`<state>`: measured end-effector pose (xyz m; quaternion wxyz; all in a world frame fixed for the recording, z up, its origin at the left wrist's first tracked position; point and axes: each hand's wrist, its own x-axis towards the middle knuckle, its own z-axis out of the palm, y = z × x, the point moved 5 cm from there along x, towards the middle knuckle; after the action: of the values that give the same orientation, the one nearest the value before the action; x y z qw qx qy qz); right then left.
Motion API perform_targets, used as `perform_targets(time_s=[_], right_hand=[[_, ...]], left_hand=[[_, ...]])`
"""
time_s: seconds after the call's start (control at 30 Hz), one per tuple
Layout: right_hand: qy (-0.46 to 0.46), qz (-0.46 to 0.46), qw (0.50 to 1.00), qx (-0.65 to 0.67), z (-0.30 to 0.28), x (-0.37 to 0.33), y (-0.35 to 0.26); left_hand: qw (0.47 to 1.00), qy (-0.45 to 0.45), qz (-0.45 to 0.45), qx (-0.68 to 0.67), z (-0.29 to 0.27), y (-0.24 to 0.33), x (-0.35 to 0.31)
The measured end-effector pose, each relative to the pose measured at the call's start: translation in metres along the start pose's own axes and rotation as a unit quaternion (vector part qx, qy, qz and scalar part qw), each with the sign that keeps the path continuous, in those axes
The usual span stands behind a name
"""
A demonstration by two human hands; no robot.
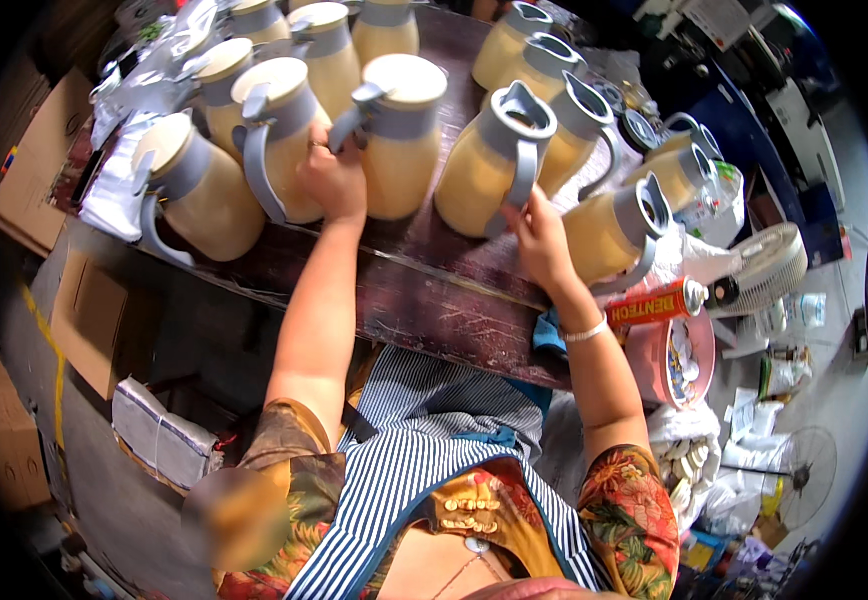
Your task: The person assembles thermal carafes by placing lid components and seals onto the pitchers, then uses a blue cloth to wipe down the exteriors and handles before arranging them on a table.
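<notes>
My left hand (334, 180) is closed round the grey handle of a cream thermos jug (401, 160) with a white lid. The jug stands upright on the dark wooden table (414, 275). My right hand (537, 238) grips the lower handle of a lidless thermos jug (474, 180), whose grey spout collar and dark mouth show. Left of my left hand stand two more lidded jugs, a near one (216, 205) and another (299, 140) close to my fingers. To the right of my right hand is a lidless jug (594, 235), and another lidless jug (566, 150) stands behind.
Several more lidded jugs (329, 65) fill the far left, with crumpled plastic wrap (144, 90) beside them. More open jugs (519, 45) line the right. A red spray can (654, 303), a pink bucket (639, 360) and a white fan (769, 265) are at the right edge. Cardboard boxes (89, 320) stand left.
</notes>
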<state>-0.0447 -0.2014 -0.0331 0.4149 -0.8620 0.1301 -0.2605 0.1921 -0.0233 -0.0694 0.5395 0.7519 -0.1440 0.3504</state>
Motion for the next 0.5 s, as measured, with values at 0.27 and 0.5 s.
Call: perform_targets(time_s=[0.27, 0.5], right_hand=[[0.041, 0.026, 0.996, 0.071, -0.032, -0.141, -0.062], [0.242, 0.352, 0.759, -0.492, -0.289, -0.244, 0.021]], left_hand=[[0.979, -0.068, 0.154, -0.115, -0.075, 0.126, -0.064], [0.818, -0.449, -0.093, -0.347, -0.104, 0.133, -0.165]])
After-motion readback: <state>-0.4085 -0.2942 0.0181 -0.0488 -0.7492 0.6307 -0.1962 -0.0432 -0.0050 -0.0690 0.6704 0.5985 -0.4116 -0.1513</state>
